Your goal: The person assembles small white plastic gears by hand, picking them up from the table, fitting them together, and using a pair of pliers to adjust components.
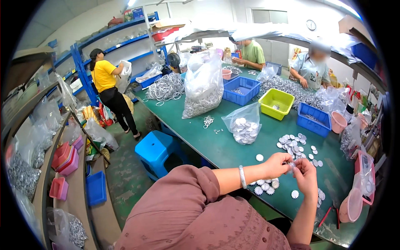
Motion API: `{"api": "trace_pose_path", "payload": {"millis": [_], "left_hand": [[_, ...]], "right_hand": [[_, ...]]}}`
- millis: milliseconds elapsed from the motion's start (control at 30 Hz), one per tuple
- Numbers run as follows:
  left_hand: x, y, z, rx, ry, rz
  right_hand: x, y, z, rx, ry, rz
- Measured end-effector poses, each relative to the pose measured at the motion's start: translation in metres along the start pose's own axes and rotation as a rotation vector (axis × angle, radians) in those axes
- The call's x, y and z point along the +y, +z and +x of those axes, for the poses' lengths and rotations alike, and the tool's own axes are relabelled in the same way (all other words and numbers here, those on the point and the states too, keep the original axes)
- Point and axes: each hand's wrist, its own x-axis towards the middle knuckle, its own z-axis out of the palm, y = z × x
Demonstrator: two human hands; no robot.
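My left hand [277, 165] and my right hand [307, 175] meet over the near part of the green table. Their fingers pinch a small silvery piece [291, 166] between them, mostly covered, so its exact kind cannot be made out. Just beyond lies a loose pile of silvery discs with scalloped rims [291, 143]. More such discs [266, 186] lie below my left wrist, partly hidden by it, and a single disc [295, 194] rests near my right forearm. A clear plastic bag [246, 114] holding discs stands farther left.
Red-handled pliers [329, 216] and a pink basket [351, 205] lie at the right. Beyond are blue bins [313, 121], a yellow-green bin [276, 104] and a large bag [204, 83]. A blue stool [156, 150] stands left. Two people work across the table; another stands by the shelves.
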Motion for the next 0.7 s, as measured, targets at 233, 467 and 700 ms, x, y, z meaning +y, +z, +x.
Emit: {"api": "trace_pose_path", "payload": {"millis": [233,467,700], "left_hand": [[0.002,0.023,-0.003,-0.039,-0.006,0.099],[0.011,0.034,-0.011,-0.058,-0.052,0.207],[0.004,0.041,-0.019,-0.066,-0.088,0.283]], "right_hand": [[0.009,-0.007,-0.027,0.096,-0.007,0.076],[0.024,-0.001,-0.048,0.128,0.027,0.347],[0.047,0.02,-0.071,0.221,0.02,0.466]]}}
